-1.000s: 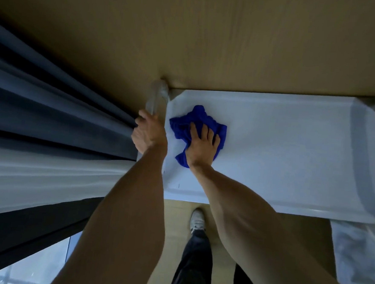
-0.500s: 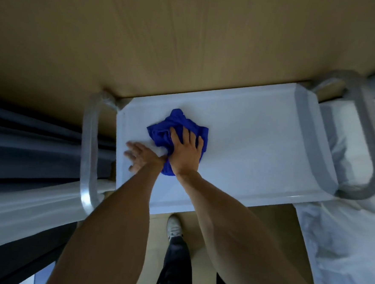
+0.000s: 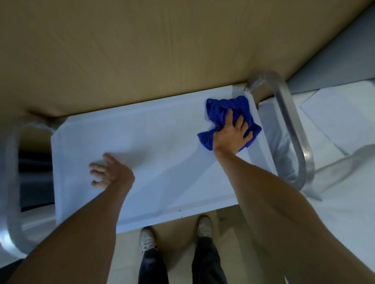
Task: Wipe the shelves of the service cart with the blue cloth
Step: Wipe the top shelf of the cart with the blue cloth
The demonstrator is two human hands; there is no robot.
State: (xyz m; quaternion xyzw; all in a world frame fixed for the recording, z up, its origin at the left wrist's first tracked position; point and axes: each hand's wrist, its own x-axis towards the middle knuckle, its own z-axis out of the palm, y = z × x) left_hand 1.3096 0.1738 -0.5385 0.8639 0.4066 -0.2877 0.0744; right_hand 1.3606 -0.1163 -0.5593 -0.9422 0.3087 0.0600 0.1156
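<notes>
The white top shelf [image 3: 160,140] of the service cart lies below me, seen from above. The crumpled blue cloth [image 3: 220,109] sits at the shelf's far right end, next to the right metal handle [image 3: 293,136]. My right hand [image 3: 232,134] presses flat on the cloth with fingers spread over it. My left hand [image 3: 110,172] rests on the bare shelf near its left end, fingers apart, holding nothing.
A second metal handle [image 3: 6,173] loops at the cart's left end. A tan wooden wall panel [image 3: 145,39] runs along the cart's far side. White bedding [image 3: 349,135] lies to the right, dark curtains to the left. My feet [image 3: 146,236] stand on the floor under the near edge.
My right hand has swept the blue cloth from the left part of the shelf to its right end. My left hand left the left handle and now rests on the shelf.
</notes>
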